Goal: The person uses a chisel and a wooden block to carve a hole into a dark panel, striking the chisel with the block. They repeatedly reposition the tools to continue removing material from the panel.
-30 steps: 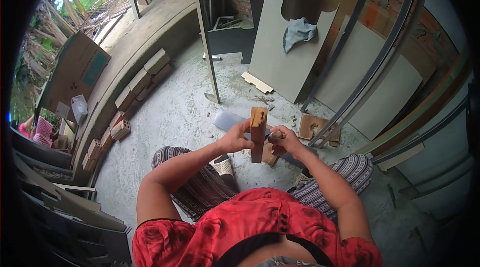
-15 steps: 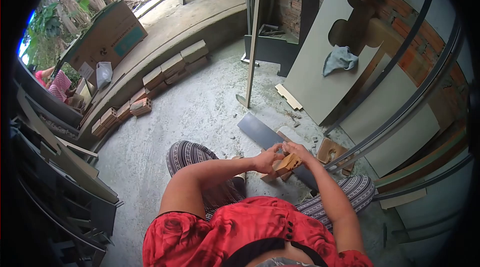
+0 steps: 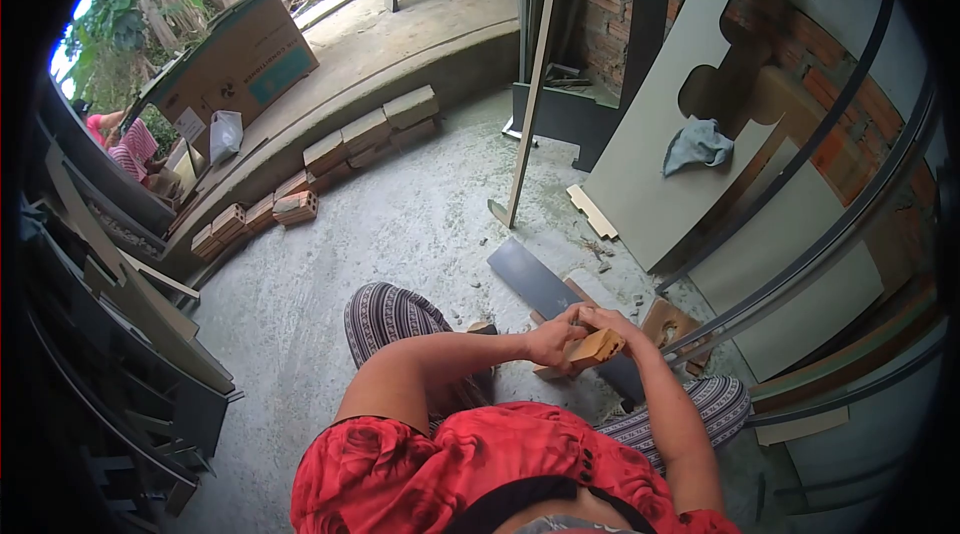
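A yellowish-brown block, which looks like wood, is held in front of my lap, over the floor. My left hand is closed around its left side. My right hand is closed at its far side, fingers close to those of my left; exactly what its fingertips grip is hidden. Under the hands lies a long dark grey board, slanting across the floor between my knees. A brown strip of wood shows beside the board, partly covered by my hands.
A wooden piece with a hole lies right of my hands. Large cut-out panels lean on the brick wall, a cloth on one. Bricks line the step, near a cardboard box. Another person sits far left.
The view has shifted a little, so the scene sits further right and lower. The block has turned in my hands and shows a different face; both hands stay closed together.
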### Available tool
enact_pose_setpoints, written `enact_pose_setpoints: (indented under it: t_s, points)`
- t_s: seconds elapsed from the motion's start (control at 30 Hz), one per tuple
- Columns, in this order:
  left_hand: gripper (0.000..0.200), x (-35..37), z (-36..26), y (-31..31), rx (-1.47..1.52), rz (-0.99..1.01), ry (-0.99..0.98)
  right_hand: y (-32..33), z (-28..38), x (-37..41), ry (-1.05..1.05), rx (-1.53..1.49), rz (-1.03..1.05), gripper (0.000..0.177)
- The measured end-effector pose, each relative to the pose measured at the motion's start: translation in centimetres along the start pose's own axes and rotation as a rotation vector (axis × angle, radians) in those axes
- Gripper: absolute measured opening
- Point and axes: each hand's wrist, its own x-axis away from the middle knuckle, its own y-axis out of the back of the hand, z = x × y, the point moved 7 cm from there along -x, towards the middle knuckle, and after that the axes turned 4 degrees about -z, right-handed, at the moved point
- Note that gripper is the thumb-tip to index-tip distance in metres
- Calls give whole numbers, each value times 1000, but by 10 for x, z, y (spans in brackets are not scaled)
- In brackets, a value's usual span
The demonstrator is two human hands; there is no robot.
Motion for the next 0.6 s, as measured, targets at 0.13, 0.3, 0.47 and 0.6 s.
enact_pose_setpoints:
  t_s: [0.13,0.3,0.47,0.6]
  points:
    - [79,3,-17,1,42,11,-70,-16,20,38,-51,72,68,52]
    - [79,9,-30,-7,-110,52,-110,-32,-12,53,-223,-200,169,61]
    - [78,6,-31,-5,-141,85,-124,-38,-28,72,-347,-304,181,61]
    - [79,-5,-16,9,-167,74,-133,-38,-30,76,-323,-373,153,66]
